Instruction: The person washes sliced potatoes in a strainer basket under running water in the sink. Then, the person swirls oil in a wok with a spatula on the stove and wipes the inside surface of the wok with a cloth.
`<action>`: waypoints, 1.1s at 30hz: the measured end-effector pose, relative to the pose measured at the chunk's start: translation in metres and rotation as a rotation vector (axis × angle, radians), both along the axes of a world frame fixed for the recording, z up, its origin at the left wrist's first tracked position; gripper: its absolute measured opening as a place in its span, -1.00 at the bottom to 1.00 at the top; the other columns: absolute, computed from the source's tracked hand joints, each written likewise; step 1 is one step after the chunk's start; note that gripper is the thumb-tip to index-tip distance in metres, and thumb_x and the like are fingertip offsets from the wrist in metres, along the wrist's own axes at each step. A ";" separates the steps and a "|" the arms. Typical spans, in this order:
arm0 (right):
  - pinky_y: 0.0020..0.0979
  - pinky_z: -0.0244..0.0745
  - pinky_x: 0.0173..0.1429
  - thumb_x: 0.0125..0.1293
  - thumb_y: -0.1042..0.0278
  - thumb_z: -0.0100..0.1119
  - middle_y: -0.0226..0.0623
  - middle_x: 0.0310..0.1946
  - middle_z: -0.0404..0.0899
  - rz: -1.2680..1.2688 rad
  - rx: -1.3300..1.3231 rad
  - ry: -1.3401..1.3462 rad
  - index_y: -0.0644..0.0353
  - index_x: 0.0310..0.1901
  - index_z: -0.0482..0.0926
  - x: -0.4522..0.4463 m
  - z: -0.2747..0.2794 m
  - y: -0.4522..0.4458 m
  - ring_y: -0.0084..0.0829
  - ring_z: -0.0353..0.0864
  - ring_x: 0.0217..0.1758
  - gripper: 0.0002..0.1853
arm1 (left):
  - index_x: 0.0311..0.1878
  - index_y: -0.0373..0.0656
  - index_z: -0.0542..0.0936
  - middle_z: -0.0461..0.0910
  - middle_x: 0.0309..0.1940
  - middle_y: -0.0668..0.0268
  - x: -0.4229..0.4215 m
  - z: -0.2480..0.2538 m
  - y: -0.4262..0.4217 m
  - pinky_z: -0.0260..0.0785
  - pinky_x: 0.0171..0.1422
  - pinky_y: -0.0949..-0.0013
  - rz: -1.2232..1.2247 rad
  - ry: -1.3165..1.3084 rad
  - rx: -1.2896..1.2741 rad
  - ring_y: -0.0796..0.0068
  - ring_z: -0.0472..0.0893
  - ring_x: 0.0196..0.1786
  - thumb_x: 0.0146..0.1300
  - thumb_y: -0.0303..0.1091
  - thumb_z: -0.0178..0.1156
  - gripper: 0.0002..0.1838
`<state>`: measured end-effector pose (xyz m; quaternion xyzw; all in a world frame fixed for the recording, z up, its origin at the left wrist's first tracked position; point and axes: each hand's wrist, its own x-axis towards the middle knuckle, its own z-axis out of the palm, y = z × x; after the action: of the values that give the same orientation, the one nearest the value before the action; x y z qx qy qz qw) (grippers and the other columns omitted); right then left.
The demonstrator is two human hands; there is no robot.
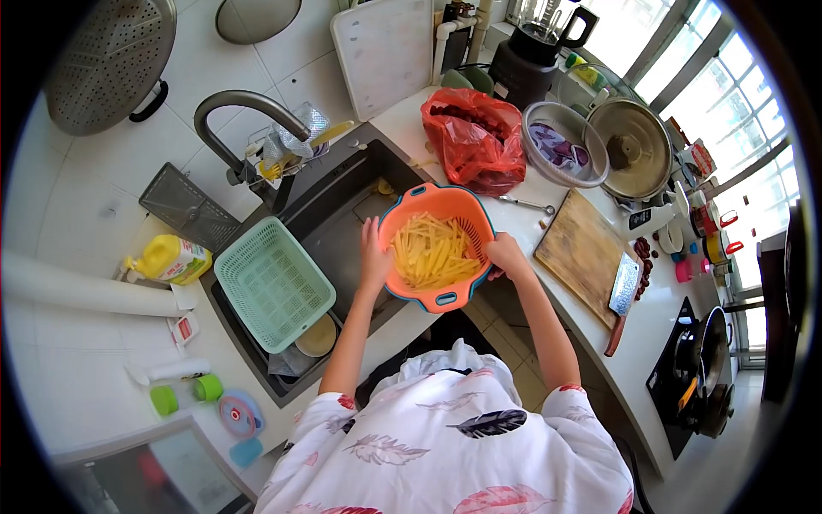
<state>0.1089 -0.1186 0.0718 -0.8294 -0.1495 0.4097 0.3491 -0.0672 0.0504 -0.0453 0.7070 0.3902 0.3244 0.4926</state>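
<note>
Presently, left hand (373,257) and right hand (507,254) grasp the orange basket (454,202) at the sink's (330,231) right end. Yellow strips (435,250) inside appear cut, not yet emptied out.

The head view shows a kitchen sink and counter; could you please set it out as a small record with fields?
Left hand: left hand on the near-left side of the orange basket
Right hand: right hand gripping the basket's right side
Basket contents: pale yellow strips
Sink: sink, with a green basket at its left part
Right counter: cutting board, knife lying at its edge
Behind the orange basket: red bag
</note>
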 end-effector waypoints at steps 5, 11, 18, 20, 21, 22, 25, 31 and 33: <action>-0.36 0.47 -0.65 -0.09 0.42 -0.05 -0.06 -0.64 0.48 0.129 -0.042 -0.085 0.52 -0.41 0.48 -0.008 0.022 0.021 -0.24 0.52 -0.73 -0.71 | 0.15 -0.23 0.23 0.09 0.19 0.00 0.003 0.026 -0.003 0.00 0.30 0.20 -0.313 0.221 0.438 0.06 0.08 0.27 0.05 -0.51 0.04 -0.48; -0.38 0.45 -0.69 -0.05 0.38 0.00 -0.08 -0.64 0.48 0.190 -0.114 -0.127 0.54 -0.40 0.48 -0.006 0.024 0.031 -0.25 0.51 -0.74 -0.70 | 0.20 -0.26 0.15 0.03 0.23 -0.02 0.007 0.019 -0.005 -0.05 0.32 0.18 -0.309 0.474 0.582 0.04 0.06 0.28 0.09 -0.30 0.09 -0.39; -0.36 0.46 -0.67 -0.03 0.29 0.07 -0.06 -0.63 0.50 0.260 -0.083 -0.173 0.48 -0.37 0.51 -0.014 0.040 0.032 -0.25 0.52 -0.74 -0.67 | 0.31 -0.20 -0.09 -0.12 0.31 0.06 -0.002 0.024 -0.011 -0.19 0.37 0.20 -0.519 0.699 0.499 0.16 -0.08 0.36 0.12 0.00 0.02 -0.19; -0.35 0.47 -0.67 -0.02 0.30 0.03 -0.01 -0.61 0.51 0.314 -0.109 -0.226 0.44 -0.36 0.52 -0.014 0.042 0.034 -0.22 0.52 -0.73 -0.69 | 0.31 -0.22 -0.10 -0.13 0.32 0.06 0.002 0.016 -0.012 -0.21 0.37 0.19 -0.464 0.626 0.495 0.14 -0.09 0.36 0.13 0.06 -0.02 -0.18; -0.35 0.47 -0.67 -0.02 0.30 0.03 -0.01 -0.61 0.51 0.313 -0.106 -0.225 0.44 -0.36 0.52 -0.013 0.043 0.035 -0.22 0.52 -0.73 -0.69 | 0.31 -0.23 -0.10 -0.14 0.32 0.05 0.004 0.017 -0.014 -0.23 0.37 0.19 -0.412 0.551 0.490 0.12 -0.11 0.36 0.13 0.12 -0.06 -0.16; -0.34 0.47 -0.66 -0.02 0.32 0.00 0.02 -0.61 0.51 0.324 -0.111 -0.251 0.44 -0.38 0.51 -0.011 0.044 0.034 -0.20 0.52 -0.73 -0.70 | 0.31 -0.23 -0.10 -0.14 0.32 0.05 0.006 0.019 -0.017 -0.23 0.37 0.19 -0.415 0.551 0.488 0.12 -0.11 0.36 0.13 0.12 -0.06 -0.16; -0.33 0.48 -0.61 -0.08 0.41 -0.08 0.04 -0.64 0.50 0.325 -0.105 -0.298 0.48 -0.44 0.52 -0.011 0.049 0.031 -0.18 0.52 -0.73 -0.72 | 0.31 -0.26 -0.13 -0.18 0.32 0.04 0.015 0.020 -0.022 -0.24 0.37 0.20 -0.412 0.547 0.340 0.12 -0.15 0.37 0.15 0.15 -0.09 -0.14; -0.34 0.49 -0.55 -0.15 0.47 -0.12 0.00 -0.73 0.47 0.357 -0.074 -0.401 0.49 -0.54 0.52 -0.009 0.057 0.031 -0.21 0.52 -0.74 -0.75 | 0.30 -0.29 -0.14 -0.21 0.33 0.05 0.027 0.004 -0.031 -0.27 0.38 0.21 -0.371 0.597 0.458 0.16 -0.20 0.38 0.15 0.15 -0.10 -0.13; -0.33 0.48 -0.56 -0.15 0.47 -0.11 -0.01 -0.75 0.47 0.381 -0.072 -0.430 0.49 -0.56 0.52 -0.010 0.063 0.031 -0.22 0.51 -0.75 -0.76 | 0.29 -0.33 -0.15 -0.21 0.33 0.05 0.029 0.001 -0.035 -0.31 0.39 0.22 -0.330 0.527 0.490 0.17 -0.22 0.39 0.14 0.17 -0.09 -0.11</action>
<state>0.0991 -0.0873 0.1344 -0.8661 -0.3583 0.2878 0.1967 -0.0382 0.0158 -0.0447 0.9159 0.2953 0.1320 0.2376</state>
